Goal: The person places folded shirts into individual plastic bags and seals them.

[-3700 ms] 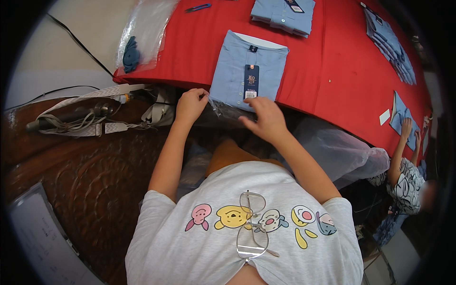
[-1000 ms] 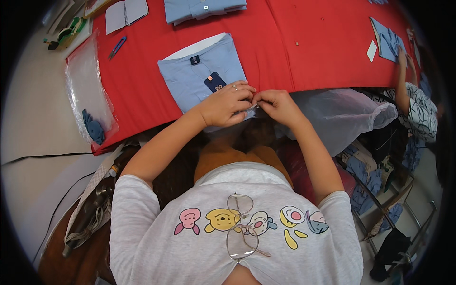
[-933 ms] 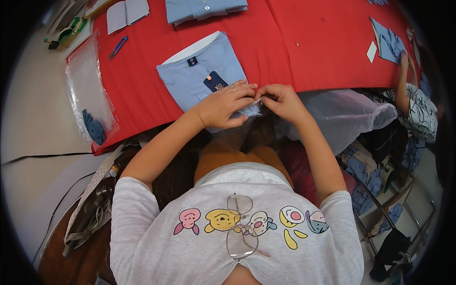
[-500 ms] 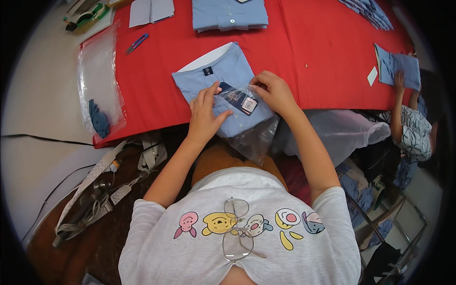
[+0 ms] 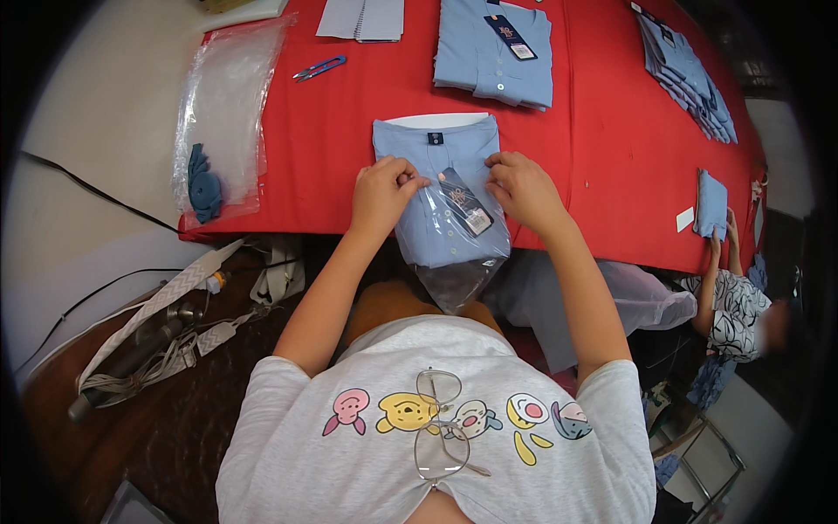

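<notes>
In front of me a folded light blue shirt [image 5: 406, 144] lies on the red tablecloth, its collar end pointing away. A clear plastic bag [image 5: 454, 281] covers the shirt's lower part, and its loose end hangs over the table edge. At the bag's left side my left hand [image 5: 382, 194] is closed, pinching the plastic. My right hand [image 5: 527, 194] pinches it at the right side, beside the shirt's edge. Between my hands a dark blue hang tag [image 5: 465, 203] rests tilted on the buttoned front, mostly under the plastic.
Flat clear bags [image 5: 231, 105] with a dark teal cloth bundle [image 5: 206, 188] lie at the left. Blue thread snips [image 5: 320, 68] and a spiral notebook [image 5: 360, 19] sit further back. Folded shirts [image 5: 497, 61] are stacked beyond. At far right a co-worker's hands [image 5: 729, 229] touch a folded blue garment [image 5: 711, 203].
The bag now lies straighter, covering more of the shirt and tag. My left hand has gone from spread fingers to a pinch. The view has shifted, and the co-worker's garment looks smaller.
</notes>
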The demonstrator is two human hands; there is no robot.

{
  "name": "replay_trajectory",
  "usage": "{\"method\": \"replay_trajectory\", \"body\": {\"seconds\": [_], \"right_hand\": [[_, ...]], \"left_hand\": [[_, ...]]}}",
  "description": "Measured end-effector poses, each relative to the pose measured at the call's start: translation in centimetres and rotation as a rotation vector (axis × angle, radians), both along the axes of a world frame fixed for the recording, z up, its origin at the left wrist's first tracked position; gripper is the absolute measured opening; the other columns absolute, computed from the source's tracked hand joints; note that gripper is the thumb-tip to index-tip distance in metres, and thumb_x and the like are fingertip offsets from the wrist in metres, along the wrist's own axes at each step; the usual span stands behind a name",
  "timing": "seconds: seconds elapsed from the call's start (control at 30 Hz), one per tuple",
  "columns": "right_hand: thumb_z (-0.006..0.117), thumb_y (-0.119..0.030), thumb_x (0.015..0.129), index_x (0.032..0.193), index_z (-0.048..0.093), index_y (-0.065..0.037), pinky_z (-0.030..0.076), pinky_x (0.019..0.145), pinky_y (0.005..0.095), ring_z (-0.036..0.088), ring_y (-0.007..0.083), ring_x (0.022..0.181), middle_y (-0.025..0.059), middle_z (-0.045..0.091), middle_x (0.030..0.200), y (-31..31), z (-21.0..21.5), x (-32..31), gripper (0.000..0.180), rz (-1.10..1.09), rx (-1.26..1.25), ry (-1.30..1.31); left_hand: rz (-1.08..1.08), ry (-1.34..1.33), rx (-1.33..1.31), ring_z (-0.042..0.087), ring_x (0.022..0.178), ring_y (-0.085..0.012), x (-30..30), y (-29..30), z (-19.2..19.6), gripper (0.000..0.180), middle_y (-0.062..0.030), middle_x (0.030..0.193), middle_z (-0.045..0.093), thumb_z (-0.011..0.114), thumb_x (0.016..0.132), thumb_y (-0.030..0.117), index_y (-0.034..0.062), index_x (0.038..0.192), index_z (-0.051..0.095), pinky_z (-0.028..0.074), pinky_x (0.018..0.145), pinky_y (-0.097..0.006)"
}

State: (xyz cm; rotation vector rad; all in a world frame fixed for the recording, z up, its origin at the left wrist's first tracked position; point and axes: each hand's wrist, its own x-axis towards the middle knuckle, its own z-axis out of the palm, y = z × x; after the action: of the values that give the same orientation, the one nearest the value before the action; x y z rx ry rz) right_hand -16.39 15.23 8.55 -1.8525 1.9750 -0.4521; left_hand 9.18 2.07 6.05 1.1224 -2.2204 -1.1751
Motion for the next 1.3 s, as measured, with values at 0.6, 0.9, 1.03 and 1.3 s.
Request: {"method": "replay_trajectory", "body": {"seconds": [0.6, 0.9, 1.03, 1.3], "right_hand": [[0.084, -0.006, 0.074, 0.078, 0.073, -0.001, 0.056, 0.097, 0.0427, 0.068, 0.0341, 0.117, 0.0154, 0.071, 0.13, -10.1, -0.9, -5.2, 0.012, 0.061, 0.213, -0.125], [0.074, -0.014, 0.097, 0.112, 0.069, 0.0, 0.056, 0.079, 0.0491, 0.074, 0.0417, 0.09, 0.0235, 0.075, 0.094, -9.5, -3.2, -5.6, 0.02, -0.295, -0.009, -0.125], [0.07, -0.019, 0.104, 0.115, 0.068, 0.0, 0.057, 0.075, 0.0488, 0.076, 0.0384, 0.083, 0.0201, 0.077, 0.093, -7.8, -6.0, -4.0, 0.021, -0.631, -0.229, -0.253], [0.073, -0.009, 0.101, 0.126, 0.068, 0.0, 0.058, 0.093, 0.0348, 0.073, 0.0183, 0.102, 0.0108, 0.078, 0.113, -1.2, -6.1, 3.4, 0.027, -0.851, -0.027, -1.047]], "left_hand": [[-0.528, -0.238, -0.206, 0.045, 0.152, -0.0373, -0.5, -11.3, -0.2, 0.017, -0.0138, 0.161, 0.055, 0.084, 0.087, 0.016, 0.0068, 0.088, 0.071, 0.029, 0.129, -0.055], [-0.354, -0.297, -0.181, 0.074, 0.103, -0.0353, -5.0, -14.8, -1.5, 0.017, -0.0162, 0.104, 0.076, 0.072, 0.1, 0.011, 0.0016, 0.111, 0.063, 0.056, 0.085, -0.048], [-0.128, -0.109, -0.152, 0.074, 0.1, -0.0352, -5.9, -14.5, -2.4, 0.023, -0.0185, 0.107, 0.074, 0.072, 0.104, 0.018, 0.0001, 0.115, 0.061, 0.058, 0.082, -0.045], [0.231, 0.241, 0.704, 0.073, 0.107, -0.02, 1.2, -4.6, -2.3, 0.036, -0.0126, 0.116, 0.076, 0.085, 0.096, 0.016, -0.0016, 0.123, 0.069, 0.058, 0.095, -0.033]]}}
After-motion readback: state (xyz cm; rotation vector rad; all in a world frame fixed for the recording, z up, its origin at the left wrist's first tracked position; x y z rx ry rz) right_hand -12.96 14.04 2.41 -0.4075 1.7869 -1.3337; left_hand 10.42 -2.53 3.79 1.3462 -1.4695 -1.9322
